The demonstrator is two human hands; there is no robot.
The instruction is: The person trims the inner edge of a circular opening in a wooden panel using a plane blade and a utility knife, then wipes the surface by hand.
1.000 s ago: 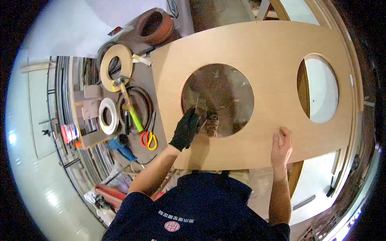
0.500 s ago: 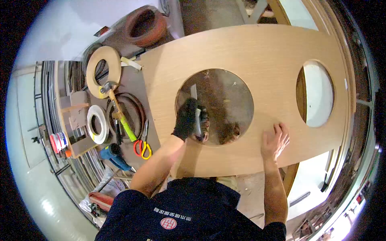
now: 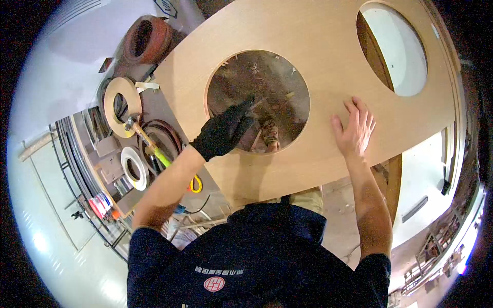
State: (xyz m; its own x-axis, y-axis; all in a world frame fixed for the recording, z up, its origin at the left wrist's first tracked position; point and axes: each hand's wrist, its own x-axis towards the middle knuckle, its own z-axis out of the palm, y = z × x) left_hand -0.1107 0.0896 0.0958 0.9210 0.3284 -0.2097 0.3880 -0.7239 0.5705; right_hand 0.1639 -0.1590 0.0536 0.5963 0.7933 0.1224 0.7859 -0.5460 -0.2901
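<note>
My left hand (image 3: 222, 134), in a black glove, is closed at the lower left rim of a large round hole in the wooden panel (image 3: 190, 72). A thin bladed tool (image 3: 258, 102) shows faintly beyond its fingers; the glove hides the rest. Bare and with fingers spread, my right hand (image 3: 354, 128) rests on the panel, right of that hole. Through the opening, a foot in a sandal (image 3: 270, 134) shows below.
Left of the panel lie a hammer (image 3: 149, 142), a tan roll (image 3: 109, 105), a white roll (image 3: 127, 159) and yellow-handled scissors (image 3: 196, 184). A reddish-brown coil (image 3: 149, 41) sits at the upper left. The panel's second opening (image 3: 411, 56) is at the upper right.
The view has shifted and tilted. My left hand has turned and moved from inside the hole's outline to its left rim. My right hand stays on the panel, its fingers more spread.
</note>
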